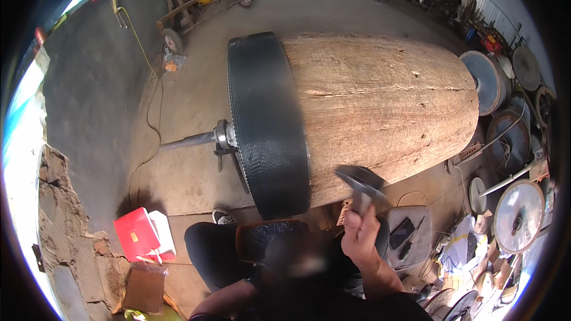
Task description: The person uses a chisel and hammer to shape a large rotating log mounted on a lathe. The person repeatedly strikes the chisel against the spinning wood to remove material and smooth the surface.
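My right hand (362, 234) grips the short handle of a hammer (362, 180). Its metal head is raised in front of the near lower side of a large wooden log or roller (383, 98). A dark, ridged band (267, 120) wraps around the left end of the wood, its left edge finely toothed. From that end a metal shaft (192, 139) sticks out through a collar. My left forearm (227, 296) reaches in from below, but the hand is lost in blur and shadow. By my lap is a brown-rimmed tray (250, 243) with small, thin metal pieces, apparently nails.
A padded stool (412, 254) at right bears a phone (402, 233) and a screwdriver (410, 243). Several large discs and drums, including a round disc (519, 216), crowd the right side. A red box (136, 234) and brown box (144, 291) lie left. A cable (156, 129) trails across the floor.
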`<move>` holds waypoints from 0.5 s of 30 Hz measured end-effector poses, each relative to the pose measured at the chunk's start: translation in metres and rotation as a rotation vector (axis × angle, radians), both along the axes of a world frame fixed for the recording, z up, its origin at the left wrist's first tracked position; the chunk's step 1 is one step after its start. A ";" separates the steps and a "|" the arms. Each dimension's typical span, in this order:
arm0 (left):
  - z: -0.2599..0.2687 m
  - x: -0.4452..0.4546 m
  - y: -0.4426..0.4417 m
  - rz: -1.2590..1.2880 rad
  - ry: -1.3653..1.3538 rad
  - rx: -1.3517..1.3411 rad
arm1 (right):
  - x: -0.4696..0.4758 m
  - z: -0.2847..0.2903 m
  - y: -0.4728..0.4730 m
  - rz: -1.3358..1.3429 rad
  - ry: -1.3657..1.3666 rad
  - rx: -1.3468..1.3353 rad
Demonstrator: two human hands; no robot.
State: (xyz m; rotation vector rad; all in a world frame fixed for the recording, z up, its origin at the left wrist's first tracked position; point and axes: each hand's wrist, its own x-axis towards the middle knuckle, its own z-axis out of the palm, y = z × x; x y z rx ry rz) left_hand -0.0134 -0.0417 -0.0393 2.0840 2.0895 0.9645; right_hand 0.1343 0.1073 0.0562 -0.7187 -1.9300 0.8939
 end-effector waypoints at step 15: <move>0.049 -0.016 0.012 -0.162 -0.032 0.038 | -0.019 -0.004 0.015 -0.013 -0.555 -0.117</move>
